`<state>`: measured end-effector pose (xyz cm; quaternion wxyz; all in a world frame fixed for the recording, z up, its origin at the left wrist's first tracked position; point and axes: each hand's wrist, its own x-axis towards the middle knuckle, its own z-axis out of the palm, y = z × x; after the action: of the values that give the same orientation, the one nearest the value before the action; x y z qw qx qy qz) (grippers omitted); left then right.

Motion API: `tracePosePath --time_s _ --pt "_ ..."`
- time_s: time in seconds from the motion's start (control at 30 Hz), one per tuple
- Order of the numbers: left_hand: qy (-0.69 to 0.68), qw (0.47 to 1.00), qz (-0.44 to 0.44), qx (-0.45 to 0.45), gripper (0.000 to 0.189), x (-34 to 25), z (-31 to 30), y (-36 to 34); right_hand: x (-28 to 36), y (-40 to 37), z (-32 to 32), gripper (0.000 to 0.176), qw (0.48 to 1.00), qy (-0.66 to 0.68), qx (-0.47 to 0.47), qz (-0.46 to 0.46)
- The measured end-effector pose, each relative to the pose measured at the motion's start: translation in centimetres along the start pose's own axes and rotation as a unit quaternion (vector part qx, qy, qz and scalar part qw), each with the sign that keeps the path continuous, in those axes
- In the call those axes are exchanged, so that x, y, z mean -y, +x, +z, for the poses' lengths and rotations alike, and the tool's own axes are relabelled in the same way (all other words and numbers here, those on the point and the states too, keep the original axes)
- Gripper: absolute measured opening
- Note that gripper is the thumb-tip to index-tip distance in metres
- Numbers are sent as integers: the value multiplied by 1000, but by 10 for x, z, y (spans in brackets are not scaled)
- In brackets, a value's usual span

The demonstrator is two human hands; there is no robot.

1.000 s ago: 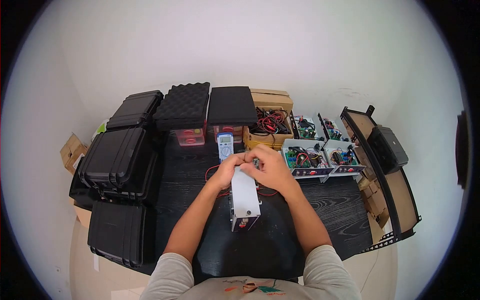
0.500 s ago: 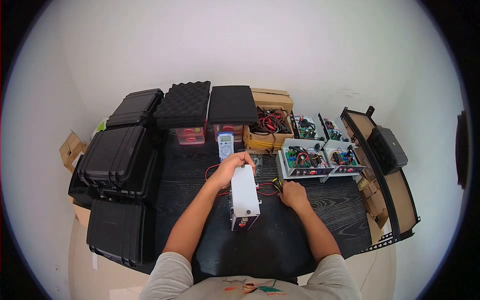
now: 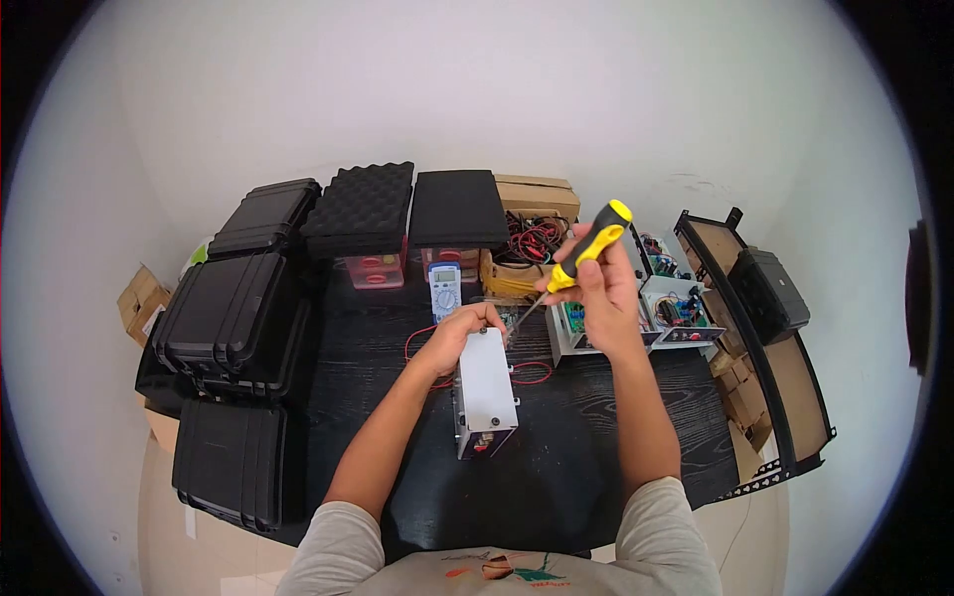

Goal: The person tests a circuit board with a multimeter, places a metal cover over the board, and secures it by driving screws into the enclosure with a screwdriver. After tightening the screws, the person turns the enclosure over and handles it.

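Observation:
A white metal box [image 3: 487,382] stands on the black table in front of me, with black screws on its top face and connectors at its near end. My left hand [image 3: 459,341] is closed around its far end. In the air to the right, my right hand [image 3: 608,293] grips a yellow and black screwdriver [image 3: 593,245]. The screwdriver's shaft slants down and left, its tip beside the box's far end. A blue-rimmed multimeter [image 3: 446,291] is just beyond my left hand, and red test leads [image 3: 533,373] run behind the box.
Black hard cases [image 3: 224,308] are stacked at the left. Black foam sheets [image 3: 460,207] lie over red drawers at the back. A cardboard box [image 3: 512,270] holds tangled cables. Opened white units [image 3: 681,313] with circuit boards stand right, near a black metal shelf frame [image 3: 760,348].
My right hand has risen from the table with the screwdriver and swung it up, its tip coming toward the box. The left hand and the box have stayed in place.

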<state>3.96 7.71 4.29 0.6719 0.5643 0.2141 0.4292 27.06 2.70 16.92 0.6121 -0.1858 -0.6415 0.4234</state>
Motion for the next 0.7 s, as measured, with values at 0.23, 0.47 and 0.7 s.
tracePosePath --time_s 0.23,0.47,0.7 --pt "21 999 -43 -12 28 -2 1 1 -17 9 19 47 1000 -18 16 -20" --pt "37 999 -17 -15 29 -5 7 0 -21 7 19 40 999 -7 25 -25" --pt "33 999 -12 -9 32 -7 8 -1 -14 12 20 48 996 1 79 36"
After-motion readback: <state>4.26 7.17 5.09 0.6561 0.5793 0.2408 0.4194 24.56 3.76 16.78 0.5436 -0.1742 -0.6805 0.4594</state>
